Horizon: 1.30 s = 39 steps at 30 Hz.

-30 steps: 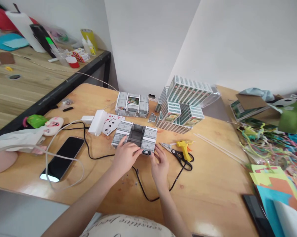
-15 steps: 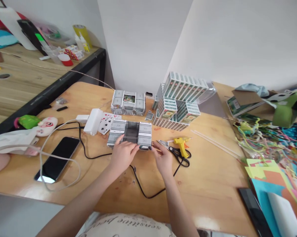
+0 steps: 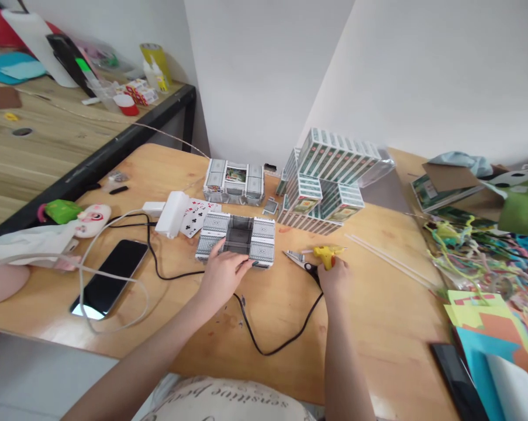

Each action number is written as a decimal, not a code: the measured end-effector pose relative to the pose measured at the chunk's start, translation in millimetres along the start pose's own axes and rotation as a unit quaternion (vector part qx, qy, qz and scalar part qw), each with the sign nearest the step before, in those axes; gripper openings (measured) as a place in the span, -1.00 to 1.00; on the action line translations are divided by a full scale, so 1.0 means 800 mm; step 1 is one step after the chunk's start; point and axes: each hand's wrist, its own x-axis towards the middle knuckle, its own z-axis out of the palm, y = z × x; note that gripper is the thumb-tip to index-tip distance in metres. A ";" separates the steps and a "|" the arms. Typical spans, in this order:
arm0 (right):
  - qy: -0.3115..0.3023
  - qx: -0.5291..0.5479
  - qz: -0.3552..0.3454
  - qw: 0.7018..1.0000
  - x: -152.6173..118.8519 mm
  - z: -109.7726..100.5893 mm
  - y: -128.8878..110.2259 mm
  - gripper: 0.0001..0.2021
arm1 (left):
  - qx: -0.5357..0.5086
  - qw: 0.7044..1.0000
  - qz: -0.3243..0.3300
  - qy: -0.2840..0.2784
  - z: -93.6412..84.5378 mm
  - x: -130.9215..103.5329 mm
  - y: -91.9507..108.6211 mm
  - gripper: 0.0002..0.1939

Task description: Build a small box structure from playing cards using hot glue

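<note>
A box-like piece made of patterned grey-and-white playing cards (image 3: 262, 238) lies in the middle of the table, with a dark hollow at its centre. My left hand (image 3: 223, 273) grips its front edge, one finger reaching over the hollow. To the right, my right hand (image 3: 335, 279) is closed on the yellow glue gun (image 3: 324, 252); its fingers are partly hidden. Black scissors (image 3: 302, 263) lie beside that hand. Behind the card piece stands a similar card block (image 3: 234, 182) with a picture in its middle.
Stacked green-and-white card boxes (image 3: 334, 175) stand at the back right. A phone (image 3: 110, 279) and white cable lie left, near loose cards (image 3: 196, 217). The glue gun's black cord (image 3: 268, 354) loops in front. Thin clear sticks (image 3: 389, 261) and coloured paper (image 3: 483, 327) are right.
My right hand has left the card piece, moved right and closed on the glue gun. My left hand stays on the card piece. The view has shifted slightly.
</note>
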 end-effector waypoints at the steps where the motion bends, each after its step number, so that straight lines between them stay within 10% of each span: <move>1: -0.005 0.000 0.005 1.000 0.003 -0.002 -0.001 -0.59 | -0.010 1.000 -0.002 0.024 0.000 -0.005 0.001 -0.84; 7: -0.026 0.110 0.085 0.990 0.009 -0.050 0.007 -0.54 | -0.004 0.995 0.030 0.095 0.003 -0.034 0.004 -0.91; 11: -0.079 0.389 0.096 0.913 -0.016 -0.087 -0.002 -0.47 | 0.030 0.995 0.037 0.085 0.010 -0.037 0.000 -0.88; 21: -0.330 0.381 0.070 0.861 -0.112 -0.109 -0.037 -0.62 | 0.019 0.993 0.037 0.112 0.026 -0.034 -0.010 -0.83; 39: -0.322 0.234 -0.076 0.914 -0.129 -0.064 -0.092 -0.57 | -0.003 0.995 0.031 0.097 0.027 -0.032 -0.011 -0.77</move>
